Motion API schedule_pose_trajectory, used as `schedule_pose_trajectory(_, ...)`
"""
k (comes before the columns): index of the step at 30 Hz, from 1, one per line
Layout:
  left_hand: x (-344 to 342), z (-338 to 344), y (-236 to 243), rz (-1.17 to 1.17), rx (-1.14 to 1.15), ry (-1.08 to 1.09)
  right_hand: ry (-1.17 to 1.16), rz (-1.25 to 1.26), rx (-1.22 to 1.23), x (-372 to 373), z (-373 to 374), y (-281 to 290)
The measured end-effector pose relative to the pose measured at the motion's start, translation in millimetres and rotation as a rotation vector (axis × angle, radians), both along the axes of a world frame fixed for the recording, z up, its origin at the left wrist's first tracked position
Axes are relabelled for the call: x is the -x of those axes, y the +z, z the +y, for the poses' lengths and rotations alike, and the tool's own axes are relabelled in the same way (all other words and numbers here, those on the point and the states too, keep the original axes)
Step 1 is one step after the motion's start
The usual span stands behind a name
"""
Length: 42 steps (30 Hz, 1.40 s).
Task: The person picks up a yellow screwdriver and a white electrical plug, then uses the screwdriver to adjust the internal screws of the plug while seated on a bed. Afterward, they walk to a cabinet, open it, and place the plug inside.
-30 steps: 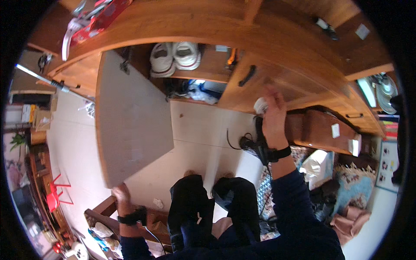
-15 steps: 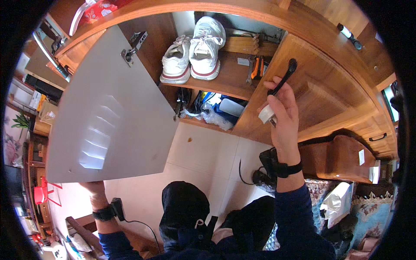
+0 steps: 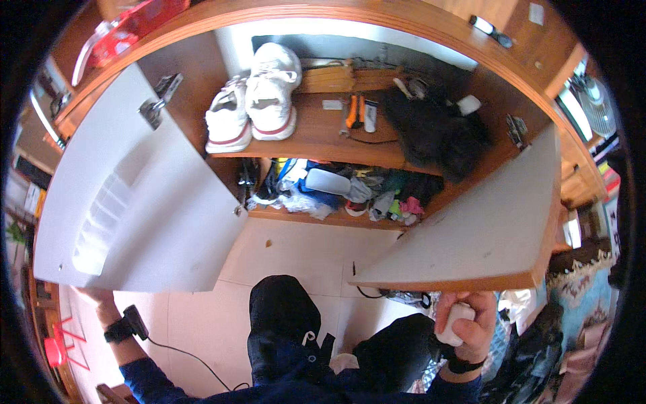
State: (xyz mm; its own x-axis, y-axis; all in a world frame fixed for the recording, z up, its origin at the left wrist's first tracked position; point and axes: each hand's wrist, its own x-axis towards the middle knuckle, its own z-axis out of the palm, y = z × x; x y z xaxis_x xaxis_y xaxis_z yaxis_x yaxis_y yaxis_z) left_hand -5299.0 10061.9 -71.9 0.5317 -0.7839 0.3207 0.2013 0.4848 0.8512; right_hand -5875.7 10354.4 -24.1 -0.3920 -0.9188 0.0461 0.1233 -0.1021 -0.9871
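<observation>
Both cabinet doors stand open toward me. My left hand (image 3: 94, 295) is at the near edge of the left door (image 3: 134, 195); the door hides its fingers. My right hand (image 3: 471, 324) is closed around a small white rounded object (image 3: 457, 324), whose kind I cannot make out. Its fingertips are at the near edge of the right door (image 3: 478, 229). Inside, a pair of white sneakers (image 3: 269, 101) rests on the upper shelf (image 3: 316, 138), left side. Farther right are an orange-and-black tool (image 3: 352, 112) and a dark, soft-looking heap (image 3: 437, 128).
The lower compartment holds a grey-white case (image 3: 328, 181), crumpled clear plastic (image 3: 293, 202) and mixed small items. A black-and-white cylinder (image 3: 491, 31) lies on the counter above. My knees (image 3: 286, 316) are close below the doors. A cable (image 3: 195, 357) trails from my left wrist.
The right door has swung open toward me, uncovering the shelf's right side. My right hand has moved from its black handle down to its near edge. The left door remains open.
</observation>
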Motion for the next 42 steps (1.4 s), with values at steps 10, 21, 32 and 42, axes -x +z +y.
schedule_pose_trajectory(10,19.5,6.3,1.1,-0.175,0.184,-0.051,-0.504,-0.120,0.180,36.6,108.4,-25.5)
schedule_pose_trajectory(21,26.9,9.1,3.1,-0.089,0.084,0.088,-0.410,0.590,-0.267,135.3,209.0,-54.4)
schedule_pose_trajectory(32,12.4,5.4,-1.0,-0.017,0.029,0.119,-0.647,0.415,-0.444,198.4,253.8,-98.4)
schedule_pose_trajectory(42,18.4,5.0,2.8,-0.053,0.032,0.141,-0.802,0.153,-0.237,215.4,262.7,-100.9)
